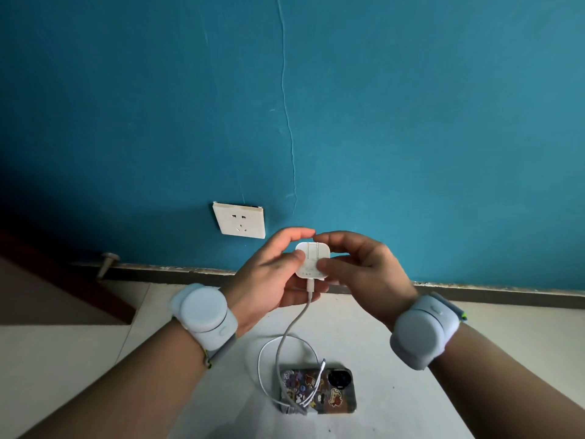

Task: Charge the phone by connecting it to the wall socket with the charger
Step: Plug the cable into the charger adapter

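A white charger block with two metal prongs lying against its face is held between both hands in front of the blue wall. My left hand cradles it from below and the left. My right hand pinches its right side, with the index fingertip at the prongs. A white cable hangs from the block and loops down to the phone, which lies face down on the floor in a sticker-covered case. The white wall socket is low on the wall, up and left of the charger, with nothing plugged in.
A dark red-brown door or panel stands at the left, with a metal door stop by the skirting board. Pale floor tiles spread around the phone. Both wrists wear grey bands.
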{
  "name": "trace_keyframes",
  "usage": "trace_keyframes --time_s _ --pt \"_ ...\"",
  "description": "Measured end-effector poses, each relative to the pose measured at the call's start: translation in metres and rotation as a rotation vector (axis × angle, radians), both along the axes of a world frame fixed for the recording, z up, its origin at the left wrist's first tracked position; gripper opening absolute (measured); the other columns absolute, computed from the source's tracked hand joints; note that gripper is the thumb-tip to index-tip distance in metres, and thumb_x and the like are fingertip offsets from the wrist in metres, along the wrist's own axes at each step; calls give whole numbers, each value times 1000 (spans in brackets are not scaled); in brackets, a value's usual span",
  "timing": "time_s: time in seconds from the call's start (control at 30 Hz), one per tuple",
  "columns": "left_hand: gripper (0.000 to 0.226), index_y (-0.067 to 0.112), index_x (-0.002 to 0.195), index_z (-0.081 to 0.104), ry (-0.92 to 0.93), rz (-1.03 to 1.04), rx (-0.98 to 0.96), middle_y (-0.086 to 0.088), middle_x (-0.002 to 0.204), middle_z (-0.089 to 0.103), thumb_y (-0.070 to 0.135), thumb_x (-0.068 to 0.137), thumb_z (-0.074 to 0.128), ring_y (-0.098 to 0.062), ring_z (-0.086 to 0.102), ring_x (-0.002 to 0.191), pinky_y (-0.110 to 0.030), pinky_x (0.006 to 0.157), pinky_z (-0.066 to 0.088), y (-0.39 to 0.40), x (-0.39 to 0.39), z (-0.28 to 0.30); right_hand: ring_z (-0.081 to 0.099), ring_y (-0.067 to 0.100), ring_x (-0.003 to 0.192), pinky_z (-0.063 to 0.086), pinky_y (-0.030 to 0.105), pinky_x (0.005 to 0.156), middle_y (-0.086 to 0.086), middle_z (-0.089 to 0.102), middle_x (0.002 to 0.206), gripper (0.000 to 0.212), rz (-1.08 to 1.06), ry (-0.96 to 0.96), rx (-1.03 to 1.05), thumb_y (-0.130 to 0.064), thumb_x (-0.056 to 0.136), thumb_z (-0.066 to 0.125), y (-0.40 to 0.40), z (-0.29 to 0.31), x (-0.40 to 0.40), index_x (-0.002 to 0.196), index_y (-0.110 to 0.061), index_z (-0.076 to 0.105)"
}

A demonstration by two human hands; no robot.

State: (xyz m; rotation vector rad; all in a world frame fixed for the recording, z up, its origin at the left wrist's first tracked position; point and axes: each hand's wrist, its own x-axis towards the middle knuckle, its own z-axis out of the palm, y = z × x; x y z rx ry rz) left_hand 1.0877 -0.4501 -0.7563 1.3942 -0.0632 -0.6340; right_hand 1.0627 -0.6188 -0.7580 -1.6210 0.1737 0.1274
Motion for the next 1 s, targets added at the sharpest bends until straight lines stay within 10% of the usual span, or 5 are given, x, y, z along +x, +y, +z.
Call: trace_keyframes --time_s 0.27,1.0 --pt "31 27 116 52 -38 -76 66 -15 105 68 4 103 37 -34 73 94 -44 82 58 3 -2 -1 63 32 65 58 38 69 27 63 106 29 34 78 116 13 85 58 -2 3 0 100 -9 69" --pt "35 24 87 60 -77 -104 97 -12 94 70 3 103 38 -35 73 92 -41 79 59 5 -4 1 60 31 60 55 47 75 13 67 70 36 15 60 57 10 86 59 3 -2 -1 73 -22 70"
